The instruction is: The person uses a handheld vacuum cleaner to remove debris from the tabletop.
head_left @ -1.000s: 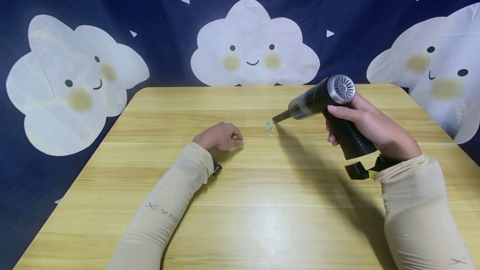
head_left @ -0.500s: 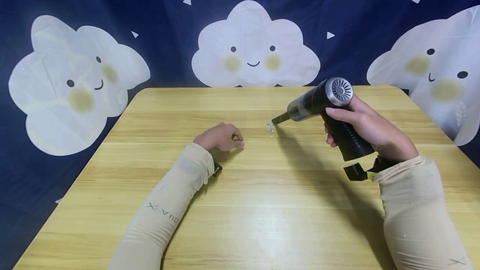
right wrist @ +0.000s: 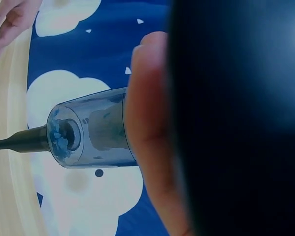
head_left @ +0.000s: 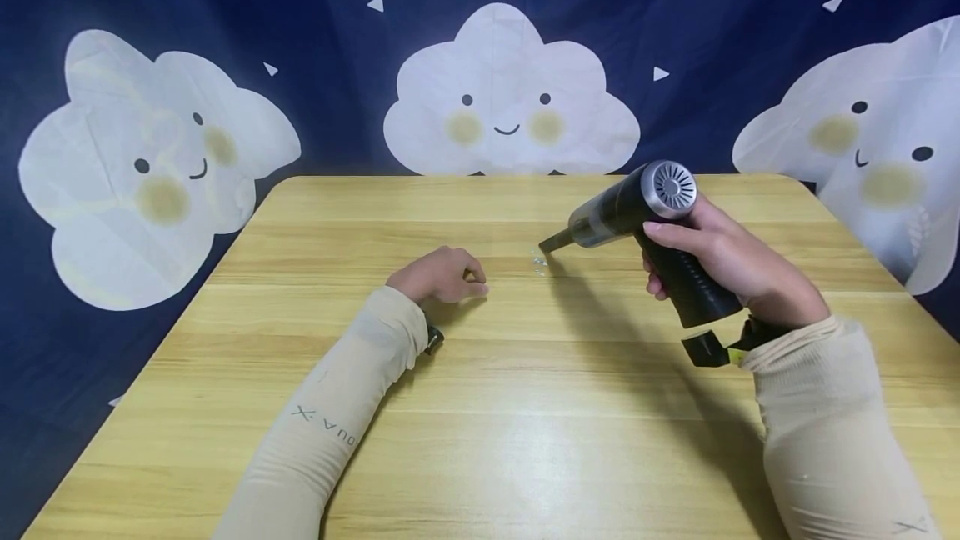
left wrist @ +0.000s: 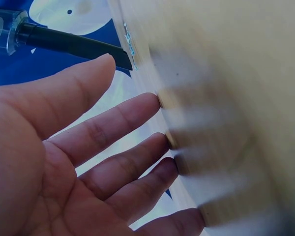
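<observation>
My right hand (head_left: 720, 252) grips the black handle of a handheld vacuum cleaner (head_left: 630, 202) with a silver vented end. Its narrow nozzle slants down left to several small pale blue scraps (head_left: 539, 262) on the wooden table (head_left: 480, 407). In the right wrist view, blue bits (right wrist: 61, 140) lie inside the vacuum's clear dust cup (right wrist: 101, 128). Left of the scraps, my left hand (head_left: 441, 273) rests on the table holding nothing. Its fingers (left wrist: 128, 115) are loosely bent, their tips touching the wood in the left wrist view, with the nozzle (left wrist: 78, 44) beyond the thumb.
Behind the table hangs a dark blue curtain (head_left: 330, 40) printed with white smiling clouds (head_left: 510, 65). A small black device (head_left: 705, 348) sits at my right wrist, and another (head_left: 433, 338) at my left.
The right hand and vacuum cleaner have shifted slightly left and toward me. Fewer scraps show by the nozzle; the farthest ones have mostly gone. The left hand stays put.
</observation>
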`<action>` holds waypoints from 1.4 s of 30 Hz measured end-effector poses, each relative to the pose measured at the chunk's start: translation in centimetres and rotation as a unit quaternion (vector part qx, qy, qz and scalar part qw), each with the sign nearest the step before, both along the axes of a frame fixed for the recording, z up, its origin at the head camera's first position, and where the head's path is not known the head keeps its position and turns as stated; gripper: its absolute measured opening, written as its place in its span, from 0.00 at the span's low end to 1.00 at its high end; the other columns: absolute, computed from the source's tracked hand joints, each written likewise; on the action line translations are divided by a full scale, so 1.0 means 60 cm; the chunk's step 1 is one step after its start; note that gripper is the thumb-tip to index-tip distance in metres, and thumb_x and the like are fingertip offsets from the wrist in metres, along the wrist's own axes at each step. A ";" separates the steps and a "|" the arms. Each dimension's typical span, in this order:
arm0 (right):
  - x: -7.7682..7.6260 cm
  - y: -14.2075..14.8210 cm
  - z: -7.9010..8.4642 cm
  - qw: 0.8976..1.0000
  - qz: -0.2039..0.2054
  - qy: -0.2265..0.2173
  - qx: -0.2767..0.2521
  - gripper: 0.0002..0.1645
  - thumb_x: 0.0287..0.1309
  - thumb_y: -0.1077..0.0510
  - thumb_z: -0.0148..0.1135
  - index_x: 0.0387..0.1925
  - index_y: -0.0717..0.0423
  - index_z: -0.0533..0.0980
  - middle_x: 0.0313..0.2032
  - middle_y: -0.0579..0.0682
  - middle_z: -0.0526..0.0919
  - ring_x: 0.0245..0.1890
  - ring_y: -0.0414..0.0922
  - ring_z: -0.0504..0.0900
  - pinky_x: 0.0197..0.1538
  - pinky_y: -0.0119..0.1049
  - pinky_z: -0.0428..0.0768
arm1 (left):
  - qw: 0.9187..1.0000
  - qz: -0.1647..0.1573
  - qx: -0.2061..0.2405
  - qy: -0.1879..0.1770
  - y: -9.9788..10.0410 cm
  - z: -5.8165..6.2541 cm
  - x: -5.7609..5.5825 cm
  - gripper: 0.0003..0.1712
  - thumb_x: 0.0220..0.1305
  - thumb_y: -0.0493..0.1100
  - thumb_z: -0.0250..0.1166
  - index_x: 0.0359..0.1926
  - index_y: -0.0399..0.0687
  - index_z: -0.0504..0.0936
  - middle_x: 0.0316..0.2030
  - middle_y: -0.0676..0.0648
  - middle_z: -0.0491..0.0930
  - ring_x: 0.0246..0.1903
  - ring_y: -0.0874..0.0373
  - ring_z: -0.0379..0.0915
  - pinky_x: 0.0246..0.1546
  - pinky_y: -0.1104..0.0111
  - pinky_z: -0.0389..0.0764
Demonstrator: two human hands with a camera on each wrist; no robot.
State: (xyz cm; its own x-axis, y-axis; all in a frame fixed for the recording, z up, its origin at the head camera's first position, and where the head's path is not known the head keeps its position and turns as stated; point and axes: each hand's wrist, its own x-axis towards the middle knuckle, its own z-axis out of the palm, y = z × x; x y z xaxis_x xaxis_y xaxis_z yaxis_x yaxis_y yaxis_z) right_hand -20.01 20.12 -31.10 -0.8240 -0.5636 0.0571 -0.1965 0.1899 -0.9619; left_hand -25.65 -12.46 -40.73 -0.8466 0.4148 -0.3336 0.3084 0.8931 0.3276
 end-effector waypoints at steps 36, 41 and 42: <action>0.016 -0.007 0.004 0.999 -0.010 0.013 0.036 0.14 0.72 0.55 0.45 0.55 0.54 0.61 0.26 0.61 0.75 0.20 0.56 0.80 0.26 0.45 0.83 | 1.000 -0.010 0.002 0.013 -0.001 -0.001 0.002 0.16 0.68 0.52 0.57 0.50 0.52 0.81 0.47 0.49 0.79 0.45 0.53 0.71 0.48 0.58 0.75; 0.020 -0.006 0.006 0.999 -0.011 0.007 0.038 0.15 0.72 0.54 0.45 0.56 0.52 0.60 0.26 0.62 0.74 0.20 0.56 0.80 0.27 0.45 0.83 | 1.000 -0.013 0.000 0.014 0.000 0.000 0.002 0.16 0.68 0.52 0.57 0.51 0.52 0.81 0.49 0.48 0.79 0.47 0.52 0.71 0.50 0.57 0.74; 0.021 -0.006 0.007 0.999 -0.011 0.006 0.038 0.16 0.72 0.54 0.45 0.57 0.52 0.60 0.26 0.62 0.74 0.21 0.56 0.80 0.27 0.46 0.83 | 1.000 -0.013 -0.001 0.014 0.000 0.000 0.002 0.16 0.68 0.52 0.57 0.51 0.52 0.81 0.49 0.48 0.79 0.47 0.52 0.71 0.51 0.57 0.74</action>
State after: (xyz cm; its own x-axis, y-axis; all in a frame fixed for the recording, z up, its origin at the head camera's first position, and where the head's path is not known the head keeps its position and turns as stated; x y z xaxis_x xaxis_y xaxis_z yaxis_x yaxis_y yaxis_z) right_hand -18.76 19.75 -30.71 -0.8359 -0.5484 0.0247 -0.2025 0.2663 -0.9424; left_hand -25.55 -12.46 -40.75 -0.8446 0.4359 -0.3108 0.3402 0.8852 0.3172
